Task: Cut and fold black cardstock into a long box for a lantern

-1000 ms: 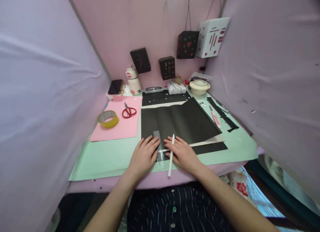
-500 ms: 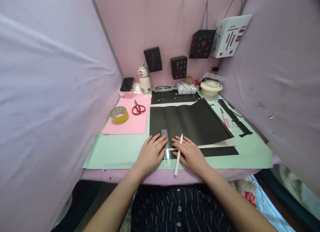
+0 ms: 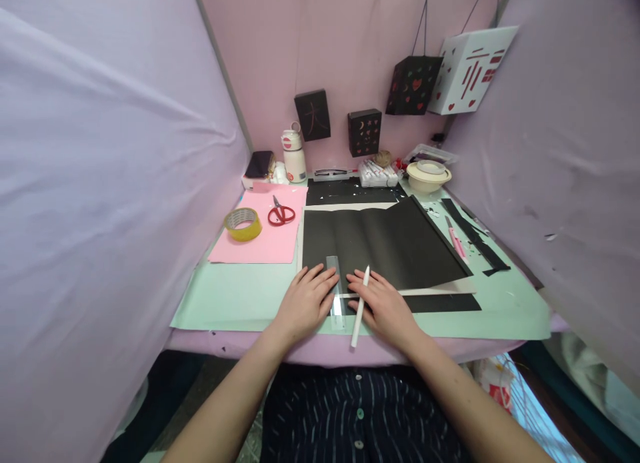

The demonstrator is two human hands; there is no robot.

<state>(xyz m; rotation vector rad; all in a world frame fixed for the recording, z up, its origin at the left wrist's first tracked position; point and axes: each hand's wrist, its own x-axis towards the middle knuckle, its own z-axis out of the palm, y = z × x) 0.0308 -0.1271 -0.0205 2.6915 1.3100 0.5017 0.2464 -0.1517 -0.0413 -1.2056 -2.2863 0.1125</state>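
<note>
My left hand lies flat with its fingers stretched out, the fingertips reaching the left edge of a clear ruler. The ruler lies lengthwise across the near edge of a creased black sheet of paper. Right of the ruler, my right hand rests on the same sheet. A white pen is held in that hand, slanting between thumb and fingers with its pointed end away from me. Under the black sheet lie a white sheet and another black strip.
Yellow tape and red-handled scissors lie on pink paper at left. A pink craft knife and black paper strips lie at right. Behind stand a bottle and a cream bowl; decorated boxes hang above.
The whole view has shifted slightly, with things on the table appearing a little further right. Both hands, the ruler and the pen keep their places relative to the paper.
</note>
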